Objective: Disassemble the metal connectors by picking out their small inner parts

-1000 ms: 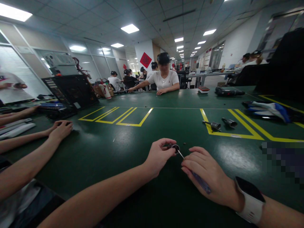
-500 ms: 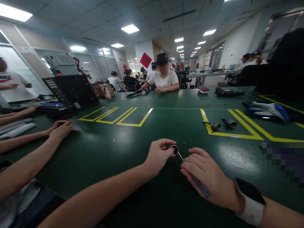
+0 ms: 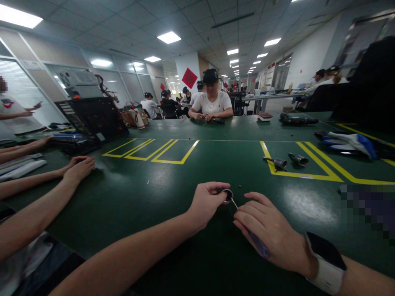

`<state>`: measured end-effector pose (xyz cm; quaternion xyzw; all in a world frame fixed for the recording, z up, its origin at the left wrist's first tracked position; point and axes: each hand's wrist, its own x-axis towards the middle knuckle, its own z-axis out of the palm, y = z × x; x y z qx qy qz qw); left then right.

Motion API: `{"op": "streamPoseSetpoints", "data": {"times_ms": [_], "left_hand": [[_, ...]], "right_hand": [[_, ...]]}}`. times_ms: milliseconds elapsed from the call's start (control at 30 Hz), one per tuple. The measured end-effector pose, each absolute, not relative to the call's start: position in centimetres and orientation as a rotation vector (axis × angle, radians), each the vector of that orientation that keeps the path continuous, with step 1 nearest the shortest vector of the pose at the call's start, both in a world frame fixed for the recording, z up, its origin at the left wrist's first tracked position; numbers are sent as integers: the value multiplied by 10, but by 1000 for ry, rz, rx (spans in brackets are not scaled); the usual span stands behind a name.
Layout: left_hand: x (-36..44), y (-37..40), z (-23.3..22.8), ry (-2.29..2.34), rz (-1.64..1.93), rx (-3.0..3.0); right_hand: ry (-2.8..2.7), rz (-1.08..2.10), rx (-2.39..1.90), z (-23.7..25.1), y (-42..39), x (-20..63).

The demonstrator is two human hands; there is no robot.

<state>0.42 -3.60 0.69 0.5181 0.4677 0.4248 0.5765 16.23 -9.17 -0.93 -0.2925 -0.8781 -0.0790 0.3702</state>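
Observation:
My left hand [image 3: 206,202] pinches a small round metal cylinder [image 3: 227,195] just above the green table [image 3: 173,193], its open end turned toward me. My right hand [image 3: 268,233], with a white-strapped watch [image 3: 326,262] on the wrist, grips a thin screwdriver with a blue handle [image 3: 258,245]. The screwdriver's slim shaft [image 3: 235,204] points up and left, and its tip sits at the cylinder's rim.
Two metal cylinder parts [image 3: 277,163] [image 3: 298,159] lie inside a yellow-marked box to the right. Another person's forearms and hands [image 3: 78,168] rest on the table at left. A black machine case [image 3: 92,121] stands at the back left. A person in white [image 3: 212,102] works across the table.
My right hand has drawn slightly toward me and down with the screwdriver. The person across the table has pulled both hands in toward the body. My left hand has barely moved.

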Motion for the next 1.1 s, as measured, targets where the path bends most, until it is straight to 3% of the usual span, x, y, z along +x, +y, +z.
{"op": "streamPoseSetpoints", "data": {"times_ms": [400, 600, 733, 1100], "left_hand": [[2, -31, 0, 1073, 997, 1234], [-2, -27, 4, 1126, 985, 1250], [-3, -26, 7, 1104, 1006, 1223], [-4, -28, 9, 1069, 987, 1250]], "right_hand": [[-2162, -98, -723, -8, -94, 164], [-1517, 641, -1220, -10, -69, 178], [-1136, 965, -1241, -16, -51, 184], [-1081, 971, -1257, -19, -46, 184]]}}
